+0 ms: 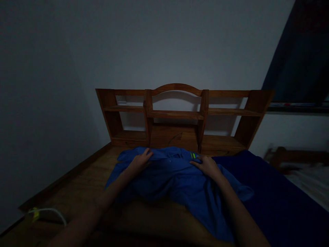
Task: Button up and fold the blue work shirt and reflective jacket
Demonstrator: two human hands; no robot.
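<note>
The blue garment [167,173] spreads left to right over the wooden boards [87,183], mostly on the near side of both grips. The left hand [141,160] and right hand [208,166] each pinch cloth along its far edge, well apart.

Before you, a wooden surface [89,181] bears a blue garment [164,173], dark-blue cloth [267,195] at right, pale cable [55,210] at left.

A hand could pass above the grip of the left hand [142,158] and right hand [207,165], over the crumpled blue cloth garment [159,173]. Beyond the grip, the brown wooden shelved headboard [177,115] blocks forward reach; leftward, the plain grey wall [51,103] does.
</note>
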